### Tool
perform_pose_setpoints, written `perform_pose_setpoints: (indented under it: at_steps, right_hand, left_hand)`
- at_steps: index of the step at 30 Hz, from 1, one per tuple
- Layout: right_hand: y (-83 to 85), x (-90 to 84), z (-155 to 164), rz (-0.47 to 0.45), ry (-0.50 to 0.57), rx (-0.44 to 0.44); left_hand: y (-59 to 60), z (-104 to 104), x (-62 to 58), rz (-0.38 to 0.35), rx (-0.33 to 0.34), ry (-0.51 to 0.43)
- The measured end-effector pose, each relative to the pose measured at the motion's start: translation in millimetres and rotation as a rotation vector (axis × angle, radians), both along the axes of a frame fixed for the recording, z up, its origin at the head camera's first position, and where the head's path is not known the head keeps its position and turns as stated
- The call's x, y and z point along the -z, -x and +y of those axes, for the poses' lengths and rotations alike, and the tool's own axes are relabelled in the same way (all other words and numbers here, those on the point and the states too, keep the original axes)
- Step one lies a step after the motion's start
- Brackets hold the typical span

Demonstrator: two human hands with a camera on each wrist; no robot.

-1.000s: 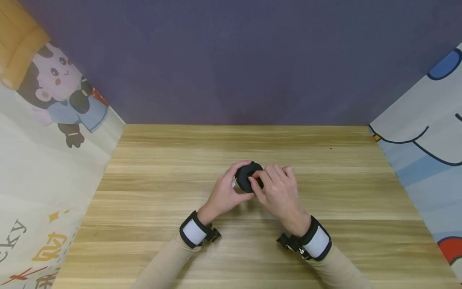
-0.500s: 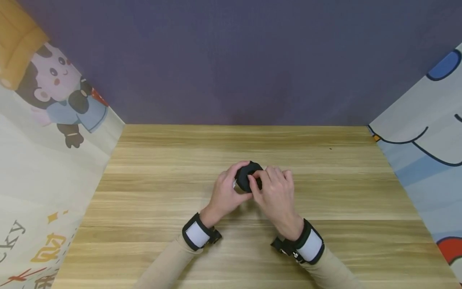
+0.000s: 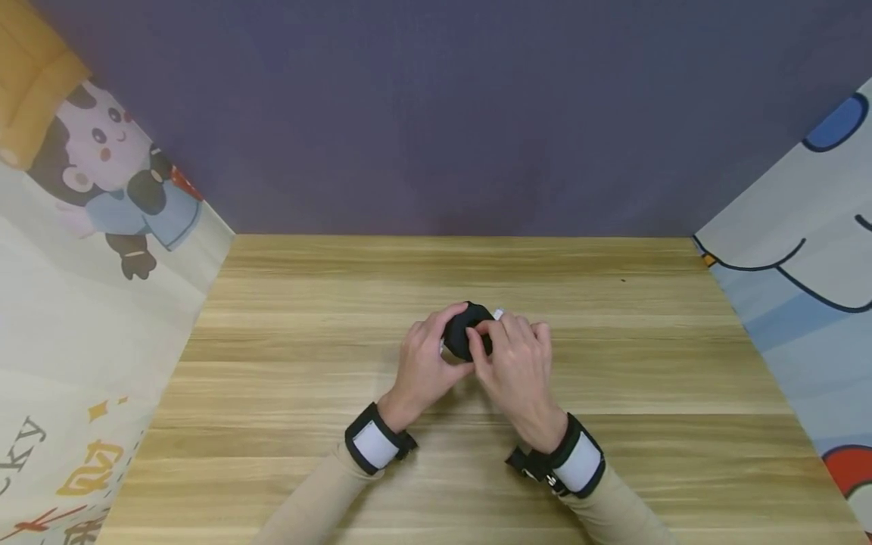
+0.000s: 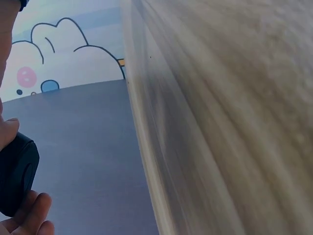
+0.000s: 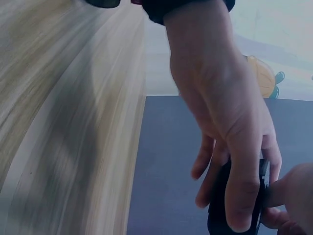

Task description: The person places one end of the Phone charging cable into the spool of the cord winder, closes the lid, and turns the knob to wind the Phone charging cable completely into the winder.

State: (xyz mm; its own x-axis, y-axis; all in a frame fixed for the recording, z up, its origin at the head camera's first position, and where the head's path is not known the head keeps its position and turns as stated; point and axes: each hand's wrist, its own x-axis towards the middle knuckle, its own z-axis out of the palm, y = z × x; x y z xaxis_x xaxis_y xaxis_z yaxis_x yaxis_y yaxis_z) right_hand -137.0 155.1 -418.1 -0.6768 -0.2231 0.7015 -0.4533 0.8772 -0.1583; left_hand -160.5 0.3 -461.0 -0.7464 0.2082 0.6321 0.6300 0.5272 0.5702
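Observation:
A small black rounded case (image 3: 460, 333) is held between both hands, over the middle of the table. My left hand (image 3: 425, 367) grips it from the left, thumb below and fingers along its far edge. My right hand (image 3: 519, 363) has thumb and index finger pinched together at its face, with the other fingers curled. Small white bits show at the case's left edge and beyond the right knuckles. In the left wrist view the case (image 4: 17, 174) has a dark, angular side. From the right wrist, the case (image 5: 221, 210) is partly covered by fingers, and I cannot tell what the pinch holds.
The wood-grain table (image 3: 306, 303) bears a tiny dark speck (image 3: 623, 281) toward the far right. A dark blue-grey panel (image 3: 436, 113) rises along the far edge. Cartoon-printed walls stand at the left (image 3: 82, 318) and right (image 3: 804, 325).
The right wrist has drawn slightly inward and to the left. A small white bit has appeared beyond the right knuckles. Both hands keep hold of the case.

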Motion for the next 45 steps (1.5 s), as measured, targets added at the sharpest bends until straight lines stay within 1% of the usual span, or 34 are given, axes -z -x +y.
perform_pose_setpoints:
  at_steps: [6, 13, 18, 27, 33, 38, 45]
  right_hand:
    - [0.9, 0.7, 1.9, 0.013, -0.026, -0.013]
    - [3.3, 1.6, 4.0, 0.038, -0.031, -0.043]
    - [4.7, 0.4, 6.1, 0.042, -0.025, -0.076]
    - [4.5, -3.9, 11.3, 0.021, -0.046, -0.111]
    - [5.3, -4.4, 14.6, 0.024, -0.067, -0.122]
    - [6.8, -3.9, 16.8, 0.030, -0.090, -0.117]
    - [6.7, -2.2, 16.0, 0.036, -0.118, -0.100]
  left_hand:
    - [3.3, -2.8, -1.1, -0.018, 0.039, 0.023]
    - [6.8, -6.3, -4.1, -0.028, 0.035, 0.051]
    - [6.7, -8.1, -4.4, -0.044, 0.045, 0.031]
    - [6.4, -8.6, -5.2, -0.015, 0.071, 0.033]
    - [5.8, -9.5, -5.7, -0.030, 0.082, 0.047]
    - [5.1, -8.2, -6.3, -0.033, 0.068, 0.066]
    - [3.5, -5.3, -5.4, -0.030, 0.027, 0.088]
